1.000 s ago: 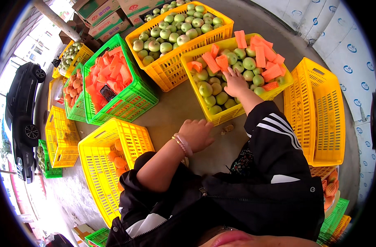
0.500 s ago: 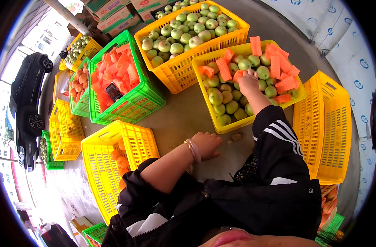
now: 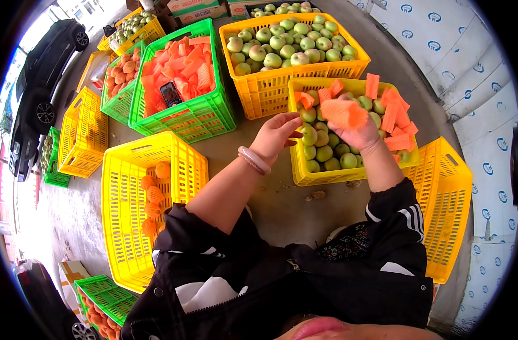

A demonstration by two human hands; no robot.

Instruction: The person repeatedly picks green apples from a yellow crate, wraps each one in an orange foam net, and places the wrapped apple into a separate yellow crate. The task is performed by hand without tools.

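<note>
My right hand (image 3: 361, 134) grips an orange foam net sleeve (image 3: 345, 113) above the near yellow crate (image 3: 327, 177) of green apples; whether an apple is inside the sleeve I cannot tell. More flattened sleeves (image 3: 389, 118) lie on those apples. My left hand (image 3: 276, 131) is raised at that crate's left side, fingers apart and slightly curled, holding nothing, with a pink bracelet at the wrist. In the yellow crate (image 3: 123, 226) at lower left, several orange sleeved fruits (image 3: 153, 194) lie along one side.
A green crate (image 3: 225, 116) of loose sleeves holds a phone (image 3: 171, 94). A fuller apple crate (image 3: 259, 99) stands behind the near one. An empty yellow crate (image 3: 443, 209) is at right by a white wall (image 3: 488, 181). Parked cars (image 3: 43, 79), more crates (image 3: 83, 136) and boxes (image 3: 194, 11) fill the left and back.
My left hand has risen from low in the middle to beside the apple crate. My right hand has lifted a foam sleeve from the apples. The camera's view has also shifted.
</note>
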